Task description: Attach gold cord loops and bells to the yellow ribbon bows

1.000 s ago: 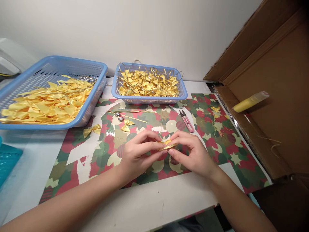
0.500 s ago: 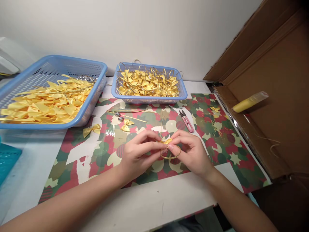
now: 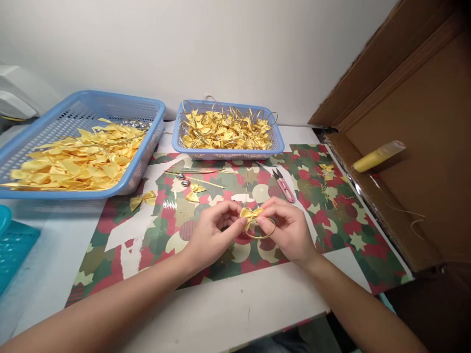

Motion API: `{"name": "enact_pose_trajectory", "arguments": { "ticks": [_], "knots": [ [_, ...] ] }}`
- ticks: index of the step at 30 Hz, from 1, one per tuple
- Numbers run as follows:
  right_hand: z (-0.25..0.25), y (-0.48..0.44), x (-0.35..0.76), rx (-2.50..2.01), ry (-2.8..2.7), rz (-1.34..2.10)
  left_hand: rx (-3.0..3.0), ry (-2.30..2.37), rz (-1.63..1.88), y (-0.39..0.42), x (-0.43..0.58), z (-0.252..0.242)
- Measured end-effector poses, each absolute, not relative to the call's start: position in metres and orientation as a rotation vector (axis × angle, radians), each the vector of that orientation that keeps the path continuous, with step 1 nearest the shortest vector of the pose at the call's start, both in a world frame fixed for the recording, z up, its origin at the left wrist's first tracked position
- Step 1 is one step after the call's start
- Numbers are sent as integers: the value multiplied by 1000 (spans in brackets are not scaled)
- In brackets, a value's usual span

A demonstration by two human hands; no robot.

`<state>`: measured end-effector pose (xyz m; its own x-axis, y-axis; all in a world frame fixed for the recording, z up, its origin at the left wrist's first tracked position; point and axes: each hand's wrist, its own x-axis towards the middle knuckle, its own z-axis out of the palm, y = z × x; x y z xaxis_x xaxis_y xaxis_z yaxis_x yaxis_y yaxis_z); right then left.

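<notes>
1. Fingers point(image 3: 236, 226) of the left hand point(image 3: 211, 233) pinch a small yellow satin bow point(image 3: 251, 213).
2. Right hand point(image 3: 292, 228) fingers pinch its other side and its thin gold loop point(image 3: 262, 236).
3. Bow is held just in front of the pink thread snips point(image 3: 284, 185).

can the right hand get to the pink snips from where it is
Probably yes: the pink snips lie uncovered on the patterned mat just beyond the right hand, nothing between them. But it and the left hand are pinching the yellow bow, so it must let go first.
</notes>
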<state>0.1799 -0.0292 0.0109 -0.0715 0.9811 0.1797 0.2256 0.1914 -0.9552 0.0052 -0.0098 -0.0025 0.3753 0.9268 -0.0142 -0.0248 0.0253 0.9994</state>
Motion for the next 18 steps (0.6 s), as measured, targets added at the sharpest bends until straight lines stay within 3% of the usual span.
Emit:
{"name": "enact_pose_trajectory", "arguments": {
  "ticks": [18],
  "knots": [
    [8, -35, 171, -1174, -1525, 791, 1527, 894, 1000, -14, 4, -2]
  ]
}}
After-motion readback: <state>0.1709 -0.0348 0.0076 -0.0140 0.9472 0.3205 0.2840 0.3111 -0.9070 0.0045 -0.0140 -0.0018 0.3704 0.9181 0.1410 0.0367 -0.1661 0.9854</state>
